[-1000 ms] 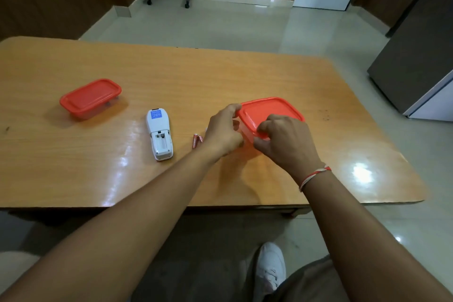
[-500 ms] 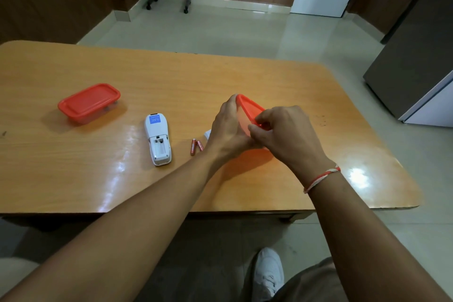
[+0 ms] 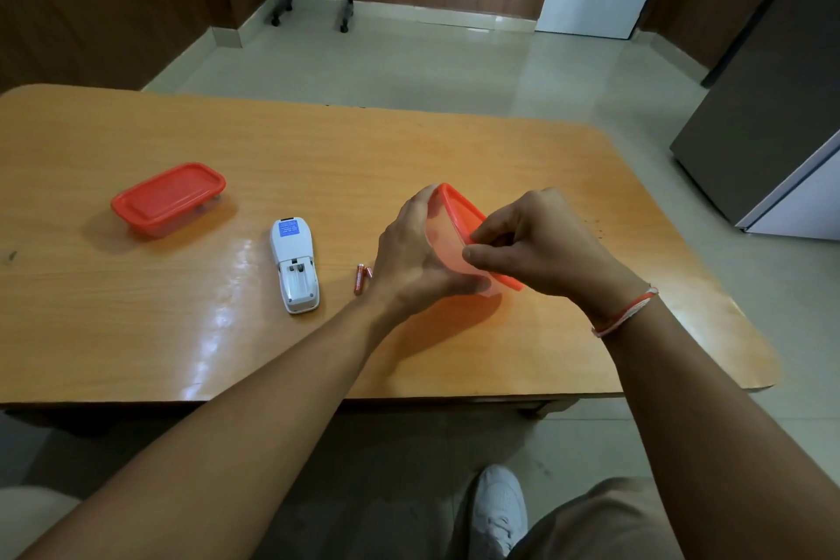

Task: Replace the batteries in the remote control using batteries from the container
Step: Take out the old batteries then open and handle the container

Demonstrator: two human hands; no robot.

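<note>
**Lid Removal: Container Tilted Between Both Hands**

Far to the left of the left hand, a second box (image 3: 168, 199) sits closed on the worktop (image 3: 454, 141). Just left of that hand lies the remote (image 3: 294, 271), face down, its battery bay uncovered and apparently empty. Two batteries (image 3: 361, 278) lie between the remote and the left wrist, likely the spent pair, set aside clear of the bay.

The left hand (image 3: 416, 259) is wrapped around the clear body of the container (image 3: 447, 241), fingers curled on its far end. This braces it against the pull. The right hand (image 3: 541, 248) pinches the edge of the red lid (image 3: 463, 214) with thumb and forefinger, presumably to peel it off. Contents are not visible.

Change from one second ago: the container then sat flat on the worktop with its lid facing up. It is now raised and tipped steeply, lid toward the right hand. The lid is still attached.
</note>
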